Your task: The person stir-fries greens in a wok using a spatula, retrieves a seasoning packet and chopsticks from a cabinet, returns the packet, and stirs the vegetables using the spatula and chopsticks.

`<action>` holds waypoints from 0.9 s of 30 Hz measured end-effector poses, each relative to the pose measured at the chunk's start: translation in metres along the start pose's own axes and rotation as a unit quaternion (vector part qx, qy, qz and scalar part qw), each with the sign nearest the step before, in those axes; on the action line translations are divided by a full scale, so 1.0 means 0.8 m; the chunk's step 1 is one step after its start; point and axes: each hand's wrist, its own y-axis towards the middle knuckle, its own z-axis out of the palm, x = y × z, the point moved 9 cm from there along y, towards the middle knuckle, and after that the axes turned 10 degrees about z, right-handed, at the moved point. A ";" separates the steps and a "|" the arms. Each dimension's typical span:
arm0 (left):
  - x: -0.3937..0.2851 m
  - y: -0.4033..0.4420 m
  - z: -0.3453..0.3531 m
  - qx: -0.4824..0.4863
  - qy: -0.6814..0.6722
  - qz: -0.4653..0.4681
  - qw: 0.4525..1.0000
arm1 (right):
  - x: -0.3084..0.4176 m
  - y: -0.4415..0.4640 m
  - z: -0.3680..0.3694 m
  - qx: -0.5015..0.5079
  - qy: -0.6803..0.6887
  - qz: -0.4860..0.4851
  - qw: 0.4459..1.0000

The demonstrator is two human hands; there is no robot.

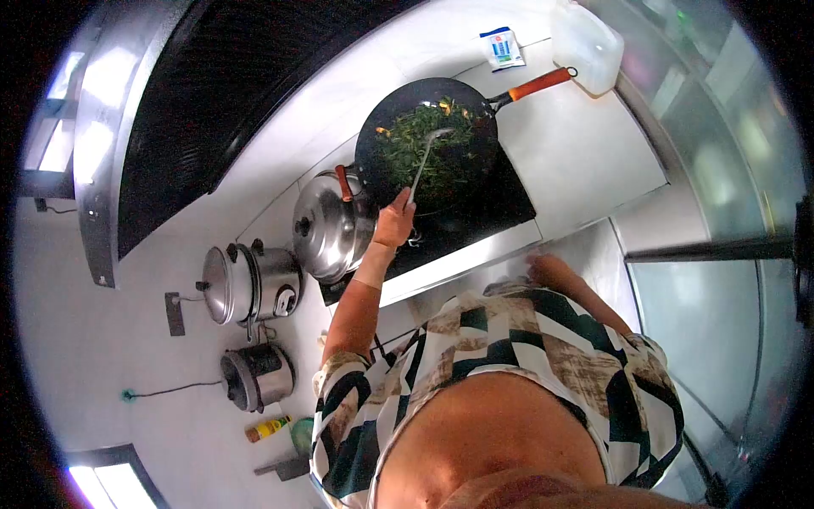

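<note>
My left hand (394, 222) is closed around the handle of a metal spatula (424, 161). The spatula's head rests among chopped leafy greens (413, 146) with a few yellow-orange pieces, inside a dark wok (370, 127). The wok sits on a black cooktop (509, 193), and its orange-brown handle (543, 83) points to the upper right. Down by the front edge of the counter is my right hand (547, 270), away from the wok. Its fingers are small and blurred, so whether it holds anything is unclear.
A lidded steel pot (326, 233) stands left of the wok, touching or very near it. Farther left are a rice cooker (270, 284) and a second cooker (263, 377). A yellow bottle (267, 429), a white packet (504, 49) and a translucent jug (589, 47) are around. Overhead hangs a range hood (195, 93).
</note>
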 end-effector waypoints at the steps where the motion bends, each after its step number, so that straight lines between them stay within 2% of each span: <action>1: -0.015 0.002 -0.002 0.044 0.034 0.005 0.998 | -0.002 -0.004 0.000 0.007 -0.002 0.026 1.000; 4: -0.038 -0.026 -0.043 0.155 0.150 0.025 0.976 | -0.010 -0.020 0.006 0.016 0.035 0.095 0.995; 6: -0.022 -0.027 -0.063 0.193 0.252 -0.024 0.948 | -0.033 -0.039 0.012 0.008 0.116 0.132 0.984; 7: -0.015 -0.032 -0.069 0.211 0.300 -0.052 0.929 | -0.035 -0.045 0.012 -0.019 0.091 0.116 0.989; 9: 0.018 -0.016 -0.047 0.176 0.254 -0.026 0.951 | -0.036 -0.052 0.007 -0.073 0.038 0.080 0.993; 10: 0.041 -0.010 -0.023 0.170 0.243 -0.005 0.955 | -0.034 -0.053 0.007 -0.055 0.006 0.089 0.994; 12: 0.021 -0.002 -0.007 0.142 0.211 -0.007 0.967 | -0.022 -0.058 0.002 -0.058 0.021 0.078 0.995; 14: 0.020 -0.009 0.000 0.095 0.157 0.074 0.980 | -0.021 -0.055 0.000 -0.041 0.026 0.074 0.996; 16: 0.035 -0.017 -0.013 0.068 0.023 0.022 0.997 | -0.025 -0.048 0.007 -0.003 0.023 0.080 0.997; 18: 0.082 -0.043 -0.020 0.167 -0.037 -0.074 0.982 | -0.033 -0.053 0.006 -0.008 0.041 0.089 0.995; 21: 0.055 -0.060 -0.066 0.075 -0.120 -0.205 0.968 | -0.040 -0.058 -0.009 -0.015 0.056 0.100 0.993; 22: 0.028 -0.054 -0.087 0.043 0.020 -0.059 0.997 | -0.040 -0.060 -0.017 -0.019 0.060 0.106 0.992; 25: -0.003 -0.060 -0.093 0.040 0.195 0.051 0.979 | -0.040 -0.056 -0.028 -0.020 0.039 0.088 0.995; 27: 0.003 -0.063 -0.064 0.097 0.216 -0.009 0.972 | -0.038 -0.052 -0.031 0.013 0.030 0.095 0.995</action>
